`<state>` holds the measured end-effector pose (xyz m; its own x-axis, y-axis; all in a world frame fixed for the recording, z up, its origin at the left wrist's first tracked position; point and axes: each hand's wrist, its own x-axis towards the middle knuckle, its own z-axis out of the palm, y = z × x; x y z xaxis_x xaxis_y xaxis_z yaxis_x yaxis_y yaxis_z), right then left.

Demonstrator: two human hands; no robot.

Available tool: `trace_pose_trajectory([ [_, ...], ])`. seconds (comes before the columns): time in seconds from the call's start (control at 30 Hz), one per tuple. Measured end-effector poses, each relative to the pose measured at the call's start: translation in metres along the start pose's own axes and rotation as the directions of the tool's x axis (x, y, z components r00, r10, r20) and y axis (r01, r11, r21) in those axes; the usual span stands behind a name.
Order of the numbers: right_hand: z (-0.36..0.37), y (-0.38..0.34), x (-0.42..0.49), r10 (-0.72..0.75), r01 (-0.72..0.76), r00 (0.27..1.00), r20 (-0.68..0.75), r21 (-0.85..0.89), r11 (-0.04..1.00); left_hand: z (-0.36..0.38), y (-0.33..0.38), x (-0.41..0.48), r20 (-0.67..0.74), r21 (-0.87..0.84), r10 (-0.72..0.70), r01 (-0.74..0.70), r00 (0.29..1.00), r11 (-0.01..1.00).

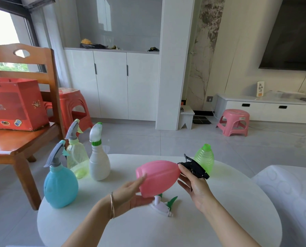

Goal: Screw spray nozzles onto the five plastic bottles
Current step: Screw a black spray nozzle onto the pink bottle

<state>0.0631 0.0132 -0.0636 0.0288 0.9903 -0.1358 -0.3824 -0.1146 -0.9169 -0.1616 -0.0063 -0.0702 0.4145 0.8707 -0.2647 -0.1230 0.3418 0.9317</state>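
Observation:
My left hand [130, 193] holds a pink bottle [157, 177] tipped on its side above the white table [219, 220], gripping its base. My right hand [195, 188] grips a black spray nozzle [195, 166] at the pink bottle's neck. At the table's left stand a blue bottle [60, 186], a pale yellow-green bottle [77, 157] and a white bottle [99, 163], each with a nozzle on top. A green bottle [204, 157] with an open neck stands behind the black nozzle. A white nozzle with a green trigger [163, 205] lies on the table under the pink bottle.
A wooden chair [20, 139] with a red gift bag [15, 104] stands left of the table. An orange stool [72, 104] and a pink stool [235, 122] are on the tiled floor beyond. White upholstery [291, 193] sits at the right.

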Motion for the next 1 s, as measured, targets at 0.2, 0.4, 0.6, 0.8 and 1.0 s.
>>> trace_pose_trajectory([
  [0.2,-0.002,-0.002,-0.001,0.043,-0.042,0.999,-0.011,0.024,0.999,0.001,-0.003,0.005,-0.061,-0.051,0.097,-0.1,0.993,0.994],
  [0.4,-0.003,-0.003,-0.002,0.056,-0.057,0.998,0.027,0.024,0.998,0.009,-0.005,0.002,0.045,-0.062,-0.094,0.097,0.995,0.993],
  [0.6,-0.003,-0.002,0.002,0.095,-0.097,0.995,0.022,0.091,0.991,0.001,-0.002,0.006,-0.028,-0.075,0.13,-0.132,0.991,0.988],
  [0.8,0.0,-0.001,0.002,0.101,-0.104,0.994,0.041,0.097,0.99,0.009,-0.008,0.007,-0.076,-0.032,0.058,-0.061,0.995,0.998],
  [1.0,0.003,0.001,-0.001,0.074,-0.078,0.995,0.064,0.07,0.995,0.007,-0.008,0.005,0.001,-0.237,-0.189,0.184,0.982,0.954],
])
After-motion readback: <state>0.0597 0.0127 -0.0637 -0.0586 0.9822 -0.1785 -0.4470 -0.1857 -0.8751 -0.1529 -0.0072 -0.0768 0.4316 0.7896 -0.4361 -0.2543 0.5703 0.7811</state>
